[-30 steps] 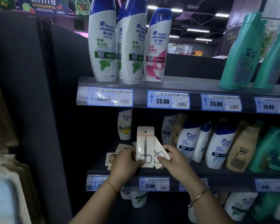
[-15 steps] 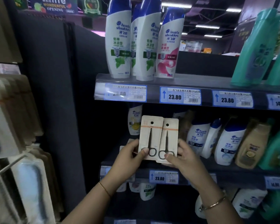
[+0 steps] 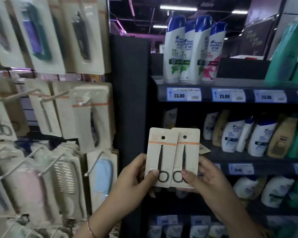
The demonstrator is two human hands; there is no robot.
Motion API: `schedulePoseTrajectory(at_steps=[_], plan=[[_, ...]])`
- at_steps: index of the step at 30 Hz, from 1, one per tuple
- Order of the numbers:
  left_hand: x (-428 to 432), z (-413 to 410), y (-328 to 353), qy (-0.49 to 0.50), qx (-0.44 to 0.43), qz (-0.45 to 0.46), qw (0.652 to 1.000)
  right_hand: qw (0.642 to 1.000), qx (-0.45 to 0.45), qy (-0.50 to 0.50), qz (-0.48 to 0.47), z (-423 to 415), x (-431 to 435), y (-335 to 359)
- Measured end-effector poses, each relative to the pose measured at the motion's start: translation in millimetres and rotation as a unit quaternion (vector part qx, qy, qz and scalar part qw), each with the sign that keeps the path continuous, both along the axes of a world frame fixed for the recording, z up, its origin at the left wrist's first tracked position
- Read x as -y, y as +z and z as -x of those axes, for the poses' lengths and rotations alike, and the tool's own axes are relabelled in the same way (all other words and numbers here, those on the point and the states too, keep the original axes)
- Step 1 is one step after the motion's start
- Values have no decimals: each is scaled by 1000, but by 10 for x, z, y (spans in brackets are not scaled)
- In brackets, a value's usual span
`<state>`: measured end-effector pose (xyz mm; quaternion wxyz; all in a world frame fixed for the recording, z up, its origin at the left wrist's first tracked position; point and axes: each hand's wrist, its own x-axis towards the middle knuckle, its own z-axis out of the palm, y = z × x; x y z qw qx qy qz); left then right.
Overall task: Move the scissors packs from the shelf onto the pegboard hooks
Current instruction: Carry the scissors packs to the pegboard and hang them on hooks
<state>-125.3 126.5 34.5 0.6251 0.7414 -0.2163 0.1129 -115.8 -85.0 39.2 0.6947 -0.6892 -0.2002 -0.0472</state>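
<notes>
Scissors packs, two cards: left pack [image 3: 161, 157] and right pack [image 3: 186, 156], held upright side by side in front of the dark shelf upright [image 3: 130, 100], edges overlapping slightly, the right card's edge lying over the left one. Each card bears a punched hang hole near the top and an orange band beneath it; black scissors sealed inside, finger loops at the bottom.

Grip: our left hand [image 3: 136, 176] pinches the lower corner of the left pack, thumb pressed on the front over a loop. Our right hand [image 3: 205, 177] pinches the lower part of the right pack likewise, thumb on the front, fingers behind.

Location: both packs are off the shelf [image 3: 248, 158] and in the air, between the shampoo bottles [image 3: 234, 134] and the pegboard [image 3: 29, 107], not yet on any hook.

Destination, as we judge it: the hook [image 3: 83, 102] carrying a matching orange-banded card [image 3: 91, 117], nearest the upright.

Handling advice: we would stack the two cards so their holes line up, keep the holes clear of our thumbs, turn the cards square to the hook's tip, and slide them straight back along the wire. Gripping low leaves the top free, but the cards may flex; steadying one edge higher up should help the holes find the tip.
</notes>
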Motion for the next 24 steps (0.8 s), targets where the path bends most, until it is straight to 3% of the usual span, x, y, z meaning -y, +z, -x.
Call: schedulePoseTrajectory(at_steps=[12, 24], plan=[[-1801, 862, 336, -47, 3, 40, 998, 998, 41, 8, -38, 948, -1822, 273], [-3134, 1072, 494, 100, 26, 47, 994, 994, 99, 42, 21, 748, -3217, 498]])
